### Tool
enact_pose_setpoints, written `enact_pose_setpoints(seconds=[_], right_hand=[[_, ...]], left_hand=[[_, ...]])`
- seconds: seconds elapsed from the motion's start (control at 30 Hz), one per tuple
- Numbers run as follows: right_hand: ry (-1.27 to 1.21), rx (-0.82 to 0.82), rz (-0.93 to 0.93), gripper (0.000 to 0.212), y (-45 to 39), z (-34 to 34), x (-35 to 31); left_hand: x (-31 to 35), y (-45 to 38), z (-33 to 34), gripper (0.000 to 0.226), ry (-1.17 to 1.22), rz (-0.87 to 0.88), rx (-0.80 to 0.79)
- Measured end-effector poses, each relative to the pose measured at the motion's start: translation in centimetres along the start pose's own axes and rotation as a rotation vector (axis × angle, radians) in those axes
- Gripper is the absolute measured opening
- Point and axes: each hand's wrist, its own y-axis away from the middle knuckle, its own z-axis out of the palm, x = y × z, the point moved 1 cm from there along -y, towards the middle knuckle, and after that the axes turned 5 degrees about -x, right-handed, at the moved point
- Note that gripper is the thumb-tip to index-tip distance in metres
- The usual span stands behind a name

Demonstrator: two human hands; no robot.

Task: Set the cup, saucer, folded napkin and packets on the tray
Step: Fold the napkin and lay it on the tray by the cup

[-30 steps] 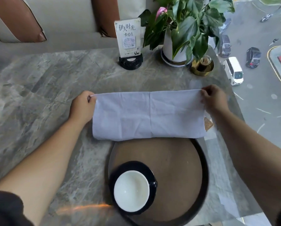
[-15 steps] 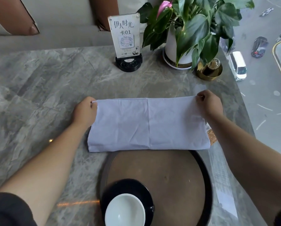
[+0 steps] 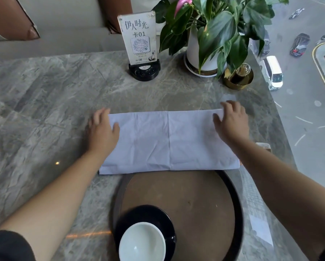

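A white napkin (image 3: 169,142), folded into a long band, lies flat on the marble table, its near edge overlapping the far rim of the round dark tray (image 3: 238,210). My left hand (image 3: 103,130) rests flat on the napkin's left end, fingers spread. My right hand (image 3: 231,123) rests flat on its right end. On the tray's near left stands a cup with a white inside (image 3: 141,242) on a black saucer (image 3: 150,213). A brown packet (image 3: 264,146) peeks out behind my right forearm, mostly hidden.
At the table's far side stand a table card in a black base (image 3: 139,40), a potted plant in a white pot (image 3: 205,53) and a gold toothpick holder (image 3: 238,78). The table's right edge (image 3: 282,117) runs along a window over a street. A paper slip (image 3: 259,227) lies right of the tray.
Both hands have let go of the napkin's far corners and opened, now lying flat on its ends. The napkin lies where it was.
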Motion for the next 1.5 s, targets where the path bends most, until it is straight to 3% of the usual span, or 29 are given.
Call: enact_pose_setpoints(seconds=[0.1,0.17,0.23,0.4,0.47,0.57,0.77,0.83,0.97,1.07,1.33,1.5], right_hand=[[0.094,-0.124,-0.223,0.056,2.2,1.2,-1.6],[0.148,-0.225,-0.290,0.062,2.9,2.2,-2.0],[0.180,-0.275,-0.282,0.065,2.9,2.8,-1.8],[0.131,-0.270,-0.248,0.063,2.9,2.1,-1.2],[0.064,-0.202,-0.157,0.058,3.4,0.8,-1.0],[-0.042,-0.123,0.149,0.040,5.2,-1.6,0.5],[-0.033,-0.562,0.489,0.037,10.7,-4.0,2.9],[-0.334,-0.637,0.568,0.034,11.3,-3.7,2.7],[-0.953,-0.545,0.800,0.020,10.4,-3.3,2.7],[-1.104,-0.489,0.959,0.024,8.5,-3.0,3.1],[-0.974,-0.650,0.854,0.017,2.9,-4.1,1.7],[-0.966,-0.579,0.838,0.024,2.2,-3.9,0.7]], left_hand=[[1.5,3.3,1.8,0.059,-0.143,0.213,-0.121],[1.5,4.5,3.1,0.063,-0.218,0.247,-0.238],[0.7,4.8,4.0,0.066,-0.259,0.213,-0.321],[0.0,4.8,4.6,0.068,-0.331,0.210,-0.347],[0.0,4.9,4.7,0.070,-0.335,0.208,-0.342],[0.0,4.9,4.7,0.069,-0.334,0.205,-0.345],[0.1,4.9,4.8,0.068,-0.341,0.217,-0.313],[0.1,4.9,4.7,0.071,-0.347,0.217,-0.309],[0.3,4.9,4.6,0.071,-0.347,0.216,-0.307],[0.3,4.8,4.5,0.071,-0.350,0.213,-0.312],[0.3,4.2,4.8,0.073,-0.345,0.198,-0.307],[0.4,3.8,4.8,0.073,-0.337,0.189,-0.298]])
